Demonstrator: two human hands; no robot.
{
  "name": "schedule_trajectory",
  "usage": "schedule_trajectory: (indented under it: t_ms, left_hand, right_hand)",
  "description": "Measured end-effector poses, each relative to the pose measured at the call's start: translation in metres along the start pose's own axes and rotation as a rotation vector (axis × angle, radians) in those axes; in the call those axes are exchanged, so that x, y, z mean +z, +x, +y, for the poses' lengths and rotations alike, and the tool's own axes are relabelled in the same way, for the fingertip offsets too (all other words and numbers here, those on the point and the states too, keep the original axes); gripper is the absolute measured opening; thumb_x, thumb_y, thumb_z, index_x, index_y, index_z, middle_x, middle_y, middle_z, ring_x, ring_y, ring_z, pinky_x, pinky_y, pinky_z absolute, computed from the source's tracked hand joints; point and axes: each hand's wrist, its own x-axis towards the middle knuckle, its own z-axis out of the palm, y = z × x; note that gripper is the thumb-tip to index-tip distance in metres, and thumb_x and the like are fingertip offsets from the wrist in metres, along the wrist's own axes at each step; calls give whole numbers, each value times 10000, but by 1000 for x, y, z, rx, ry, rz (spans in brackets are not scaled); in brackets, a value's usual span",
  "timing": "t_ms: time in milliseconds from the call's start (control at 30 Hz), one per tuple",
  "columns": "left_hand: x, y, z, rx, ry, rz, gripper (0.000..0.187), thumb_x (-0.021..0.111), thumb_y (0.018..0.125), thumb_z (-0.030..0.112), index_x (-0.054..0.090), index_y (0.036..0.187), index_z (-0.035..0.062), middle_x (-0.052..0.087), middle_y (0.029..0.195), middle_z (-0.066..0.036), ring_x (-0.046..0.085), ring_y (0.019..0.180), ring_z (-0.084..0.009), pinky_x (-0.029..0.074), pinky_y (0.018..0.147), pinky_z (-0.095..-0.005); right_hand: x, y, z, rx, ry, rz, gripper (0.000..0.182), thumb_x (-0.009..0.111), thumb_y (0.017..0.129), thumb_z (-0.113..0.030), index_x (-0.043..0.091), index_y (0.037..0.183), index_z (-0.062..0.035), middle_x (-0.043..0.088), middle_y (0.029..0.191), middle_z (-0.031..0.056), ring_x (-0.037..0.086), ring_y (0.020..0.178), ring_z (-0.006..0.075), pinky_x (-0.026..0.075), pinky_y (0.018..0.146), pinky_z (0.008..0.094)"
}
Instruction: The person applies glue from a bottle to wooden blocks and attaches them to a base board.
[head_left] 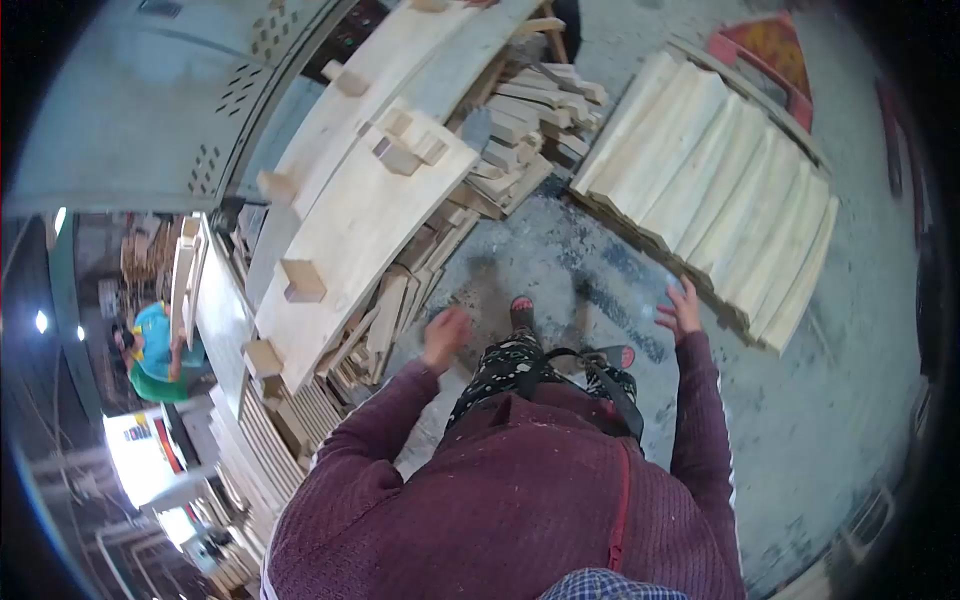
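Observation:
My left hand (447, 337) is in the air beside the long work table (350, 215), above the floor; its fingers are blurred and what they hold, if anything, cannot be made out. My right hand (680, 308) has its fingers apart with nothing in them, near the lower edge of a stack of curved wooden slats (715, 190). On the table lie small wooden blocks (302, 281) and a jig-like wooden piece (405, 145). Neither hand visibly touches wood.
Cut wood pieces (515, 130) are piled beyond the table and under its edge. A red metal frame (765, 60) stands at the upper right. A large grey machine (130, 110) is at the upper left. Another person (155, 345) is at the far left.

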Motion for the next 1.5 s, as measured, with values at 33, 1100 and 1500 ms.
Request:
schedule_trajectory:
  t_ms: [33, 1100, 1500]
  left_hand:
    - [-41, -5, -27, -93, -240, 65, 270, 563, 898, 268, 535, 1115, 111, 588, 955, -15, 572, 778, -146, 482, 682, -288]
    - [-509, 8, -89, 89, -564, 574, 423, 460, 862, 236, 534, 1182, -31, 569, 1170, -168, 561, 1032, -286, 461, 869, -400]
    - [-279, -30, -78, 127, -312, 188, 529, 380, 888, 375, 458, 1280, 28, 496, 1287, -128, 491, 1147, -288, 401, 964, -411]
  right_hand:
    - [-3, 0, 1, 15, 16, 11, 753, 619, 841, -404, 198, 1435, -210, 417, 1310, 141, 538, 973, 308, 514, 683, 429]
    - [430, 113, -160, -389, -832, 206, 575, 341, 893, -527, 637, 1008, -47, 621, 1069, 193, 583, 979, 357, 427, 824, 430]
    - [-84, -72, -52, -465, 245, 330, 454, 495, 929, -405, 626, 870, 26, 635, 823, 72, 584, 742, 137, 456, 679, 303]
